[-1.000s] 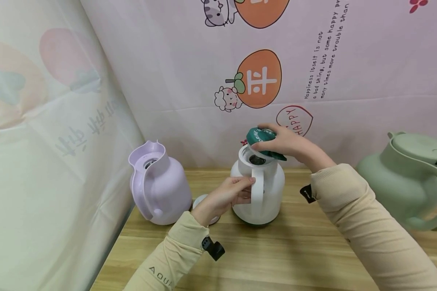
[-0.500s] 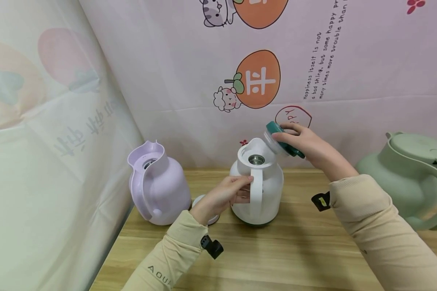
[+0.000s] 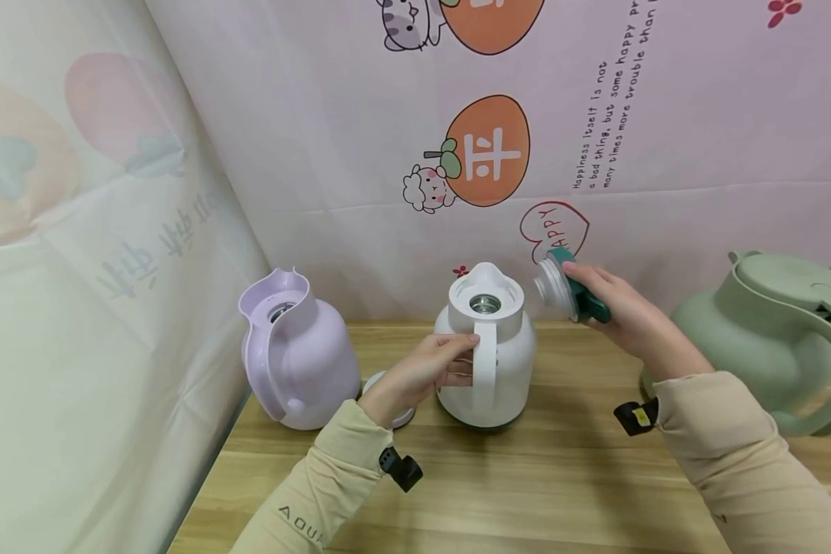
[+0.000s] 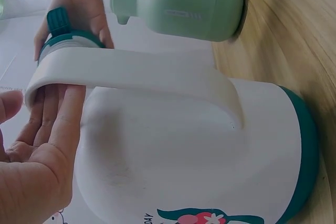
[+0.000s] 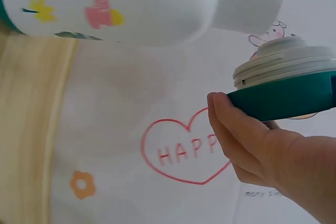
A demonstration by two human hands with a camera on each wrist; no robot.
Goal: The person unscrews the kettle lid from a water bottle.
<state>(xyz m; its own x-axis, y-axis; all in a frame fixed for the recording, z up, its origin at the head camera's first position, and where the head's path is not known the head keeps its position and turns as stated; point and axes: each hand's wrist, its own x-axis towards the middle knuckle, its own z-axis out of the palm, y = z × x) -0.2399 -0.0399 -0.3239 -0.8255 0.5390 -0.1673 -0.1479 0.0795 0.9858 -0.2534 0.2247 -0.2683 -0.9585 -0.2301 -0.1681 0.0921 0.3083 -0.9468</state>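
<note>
A white thermos jug point(image 3: 519, 369) with a green base stands upright on the wooden table, its mouth uncovered and a shiny inner neck showing. My left hand point(image 3: 422, 373) holds its handle point(image 3: 485, 369), fingers through the loop and thumb at the upper part. To the right of the jug's mouth, my right hand point(image 3: 626, 315) grips the green lid point(image 3: 582, 296) in the air. The lid is tilted on its side, so its white threaded underside point(image 5: 289, 61) faces the jug. In the right wrist view the fingers point(image 5: 236, 129) lie against the lid's green top.
A lilac jug point(image 3: 318, 362) without a lid stands at the left, with a pale round lid point(image 3: 403, 418) on the table beside it. On the right is a sage green jug point(image 3: 741, 346) with its lid on. A printed cloth point(image 3: 346, 154) hangs behind the table.
My right hand has lifted the green lid off the jug's mouth and carried it to the right, turning its underside toward the jug. My left hand stays on the handle.
</note>
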